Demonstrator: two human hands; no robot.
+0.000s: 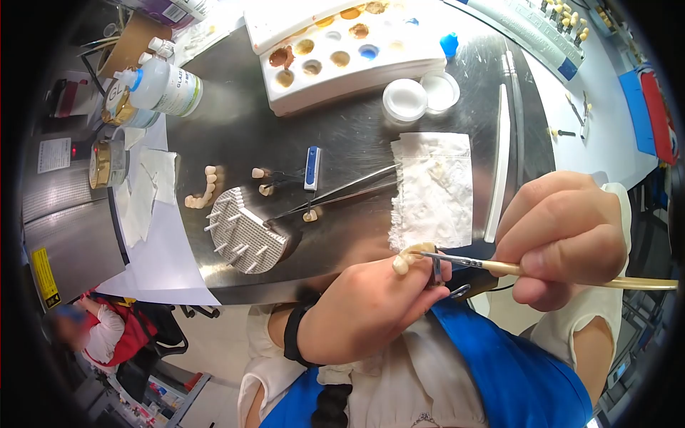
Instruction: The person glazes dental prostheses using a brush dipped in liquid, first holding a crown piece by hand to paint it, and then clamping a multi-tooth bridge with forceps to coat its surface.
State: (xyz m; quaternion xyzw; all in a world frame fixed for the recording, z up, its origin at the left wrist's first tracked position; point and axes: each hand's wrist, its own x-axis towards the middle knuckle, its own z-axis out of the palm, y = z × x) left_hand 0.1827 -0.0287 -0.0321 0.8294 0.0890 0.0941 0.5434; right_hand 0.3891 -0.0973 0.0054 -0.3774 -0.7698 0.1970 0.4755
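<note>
My left hand (374, 303) is closed around a small metal clamp (437, 271), whose ring handle sticks out below the fingers. Just above the knuckles sits a tooth-coloured dental bridge (402, 265); how the clamp grips it is hidden by the hand. My right hand (571, 235) pinches a thin paintbrush (499, 267) with a pale wooden handle. The brush tip points left and meets the bridge, or lies right in front of it. Beyond the hands lies a crumpled white tissue (435, 192), with the tips of long metal tweezers (342, 191) at its left edge.
A honeycomb firing tray (246, 232) with white pegs stands left, near another dental bridge (209, 188) and single crowns (310, 215). At the back are a white palette (357, 71) with coloured wells, a round white jar (405, 100) and a glaze bottle (168, 87). A person (103, 332) sits lower left.
</note>
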